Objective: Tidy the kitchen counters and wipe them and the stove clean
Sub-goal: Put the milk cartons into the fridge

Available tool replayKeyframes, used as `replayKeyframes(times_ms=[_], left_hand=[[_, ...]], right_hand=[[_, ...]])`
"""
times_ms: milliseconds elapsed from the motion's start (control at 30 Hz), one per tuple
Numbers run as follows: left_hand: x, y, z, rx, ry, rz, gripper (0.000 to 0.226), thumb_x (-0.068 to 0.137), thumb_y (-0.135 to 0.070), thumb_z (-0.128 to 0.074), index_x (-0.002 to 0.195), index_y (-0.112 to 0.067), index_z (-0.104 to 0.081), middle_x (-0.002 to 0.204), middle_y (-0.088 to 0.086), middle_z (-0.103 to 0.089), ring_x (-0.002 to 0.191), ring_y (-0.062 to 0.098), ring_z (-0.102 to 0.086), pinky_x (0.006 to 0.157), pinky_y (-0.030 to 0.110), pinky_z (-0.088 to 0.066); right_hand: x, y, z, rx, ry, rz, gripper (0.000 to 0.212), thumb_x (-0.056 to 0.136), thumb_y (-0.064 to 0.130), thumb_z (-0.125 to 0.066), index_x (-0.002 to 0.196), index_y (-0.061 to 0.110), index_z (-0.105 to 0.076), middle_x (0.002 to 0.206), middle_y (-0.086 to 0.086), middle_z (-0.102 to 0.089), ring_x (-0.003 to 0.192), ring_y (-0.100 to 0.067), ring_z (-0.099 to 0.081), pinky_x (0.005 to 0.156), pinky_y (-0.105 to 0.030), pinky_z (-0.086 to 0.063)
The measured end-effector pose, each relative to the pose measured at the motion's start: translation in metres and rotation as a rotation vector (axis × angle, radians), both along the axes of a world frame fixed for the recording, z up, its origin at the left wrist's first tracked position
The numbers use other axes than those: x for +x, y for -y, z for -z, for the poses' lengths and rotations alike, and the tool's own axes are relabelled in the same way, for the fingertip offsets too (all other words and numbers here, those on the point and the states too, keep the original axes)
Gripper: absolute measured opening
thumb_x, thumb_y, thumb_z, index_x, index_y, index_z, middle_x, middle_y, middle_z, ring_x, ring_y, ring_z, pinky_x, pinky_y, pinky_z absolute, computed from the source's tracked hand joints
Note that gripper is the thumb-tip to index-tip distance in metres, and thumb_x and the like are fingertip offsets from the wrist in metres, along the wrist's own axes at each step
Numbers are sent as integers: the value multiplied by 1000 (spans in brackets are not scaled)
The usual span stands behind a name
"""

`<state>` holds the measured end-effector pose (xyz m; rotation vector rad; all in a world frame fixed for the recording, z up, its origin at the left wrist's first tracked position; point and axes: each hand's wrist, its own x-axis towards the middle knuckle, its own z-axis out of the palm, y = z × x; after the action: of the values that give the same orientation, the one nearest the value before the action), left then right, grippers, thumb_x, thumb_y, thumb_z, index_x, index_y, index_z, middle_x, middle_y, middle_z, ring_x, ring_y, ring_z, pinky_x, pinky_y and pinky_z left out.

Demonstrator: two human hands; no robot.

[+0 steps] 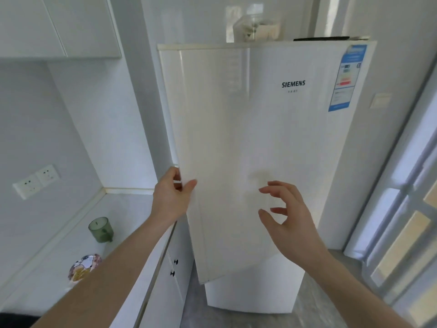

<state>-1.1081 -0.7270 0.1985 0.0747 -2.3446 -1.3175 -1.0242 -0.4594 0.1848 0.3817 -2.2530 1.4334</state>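
The left hand (171, 194) grips the left edge of the glossy white refrigerator door (255, 150). The right hand (287, 214) hovers before the door, fingers spread, holding nothing. One ribbed green glass cup (101, 229) stands on the counter (132, 209) left of the door.

Place: a home kitchen.
Appliance: a tall white fridge (260, 138) is seen, marked SIEMENS.
Worktop: a pale counter (78, 235) is set beside it, with drawers (175, 268) below.
Walls: white tiles and sockets (35, 181) are shown.
Storage: wall cupboards (59, 24) are mounted above.

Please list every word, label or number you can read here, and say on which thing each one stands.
"SIEMENS": on the fridge door, upper right.
Small line under the brand: too small to read.
Blue sticker at the door's top right corner: print too blurred to read.
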Motion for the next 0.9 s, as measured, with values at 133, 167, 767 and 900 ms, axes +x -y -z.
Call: replayKeyframes(times_ms=[133, 167, 767, 900], left_hand=[[-37, 18, -3, -11, 43, 22, 25, 91, -32, -75, 94, -14, -58, 89, 1, -70, 79, 23, -69, 70, 35, -55], [-45, 21, -3, -13, 49, 29, 26, 92, -33, -74, 94, -13, -58, 90, 4, -71, 79, 24, -69, 73, 37, -56], [-181, 47, 2, -56, 19, 18, 20, 95, -34, -70, 85, -32, -54, 93, -12, -69, 85, 5, -65, 68, 21, -46], [-208, 44, 10, -63, -7, -40, 11, 96, -32, -69, 104, -26, -65, 104, -11, -69, 96, 7, -64, 81, 23, -49]], right_hand=[[-33, 15, -1, -1, -9, 11, 44, 90, 8, -71, 122, 37, -61, 138, 22, -44, 129, -4, -51, 97, -30, -52], [-39, 18, -1, 4, -9, 12, 45, 90, 8, -71, 123, 37, -60, 138, 22, -44, 129, -4, -51, 97, -30, -52], [-186, 46, 16, 121, 29, -89, 56, 89, 11, -73, 132, 43, -57, 142, 31, -43, 127, -1, -51, 99, -27, -50], [-220, 39, 24, 123, 59, -161, 55, 89, 10, -73, 132, 41, -58, 142, 27, -46, 127, -3, -53, 100, -29, -51]])
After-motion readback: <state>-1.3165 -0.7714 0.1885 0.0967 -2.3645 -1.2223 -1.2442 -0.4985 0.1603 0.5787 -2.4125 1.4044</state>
